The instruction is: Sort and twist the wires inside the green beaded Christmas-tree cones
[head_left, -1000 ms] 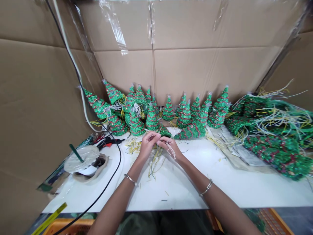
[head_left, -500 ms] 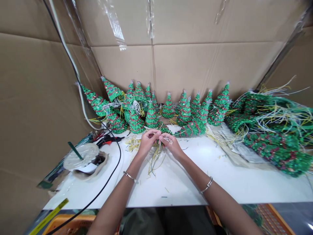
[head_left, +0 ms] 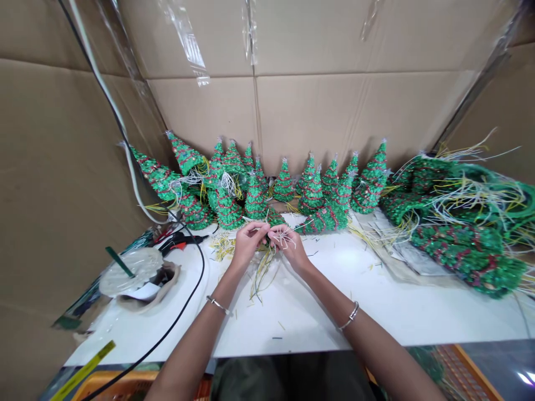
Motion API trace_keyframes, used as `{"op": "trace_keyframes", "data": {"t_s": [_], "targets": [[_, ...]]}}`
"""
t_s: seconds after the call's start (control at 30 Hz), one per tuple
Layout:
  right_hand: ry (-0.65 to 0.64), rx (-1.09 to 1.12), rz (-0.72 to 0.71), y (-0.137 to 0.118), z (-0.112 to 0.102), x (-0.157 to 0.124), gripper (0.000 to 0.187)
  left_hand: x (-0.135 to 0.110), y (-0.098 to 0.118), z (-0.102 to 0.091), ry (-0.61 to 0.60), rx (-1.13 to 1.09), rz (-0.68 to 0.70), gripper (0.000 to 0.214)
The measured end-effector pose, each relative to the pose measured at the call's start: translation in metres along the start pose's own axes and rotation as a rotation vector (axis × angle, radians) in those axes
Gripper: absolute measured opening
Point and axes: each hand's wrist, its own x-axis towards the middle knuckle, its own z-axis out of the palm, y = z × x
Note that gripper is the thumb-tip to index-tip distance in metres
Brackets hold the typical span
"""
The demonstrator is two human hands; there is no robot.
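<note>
My left hand (head_left: 249, 243) and my right hand (head_left: 288, 246) meet above the white table, pinching a bundle of thin white and yellow wires (head_left: 263, 275). The strands hang down below my fingers, and a small dark part between my hands is mostly hidden. Just beyond my fingertips, a green sequined cone tree with red garland (head_left: 321, 220) lies on its side. Several upright sequined trees (head_left: 256, 197) stand in a row behind it. A heap of similar trees with loose wires (head_left: 455, 234) lies to the right.
The white table (head_left: 317, 312) is scattered with wire clippings. On its left are a black cable (head_left: 190, 295), red-handled cutters (head_left: 179, 242) and a clear plastic lid with a green stick (head_left: 129, 273). Cardboard sheets (head_left: 313, 111) wall the back and sides. An orange crate (head_left: 129, 384) sits below the front edge.
My hands stay together on the wires, and the white strands at my right hand fan out a little more. The whole scene has shifted slightly left in view.
</note>
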Motion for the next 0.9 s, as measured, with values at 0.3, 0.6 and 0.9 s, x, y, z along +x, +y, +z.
{"op": "trace_keyframes", "data": {"t_s": [0.3, 0.6, 0.9], "targets": [[-0.104, -0.167, -0.058, -0.001, -0.007, 0.003, 0.037, 0.004, -0.003, -0.004, 0.048, -0.040, 0.040, 0.028], [-0.122, -0.248, -0.075, 0.006, -0.011, 0.011, 0.036, 0.003, -0.009, -0.001, 0.136, -0.177, -0.033, 0.027], [-0.118, -0.190, -0.037, 0.002, -0.009, 0.002, 0.035, 0.025, -0.002, -0.034, 0.448, -0.309, 0.005, 0.037]]}}
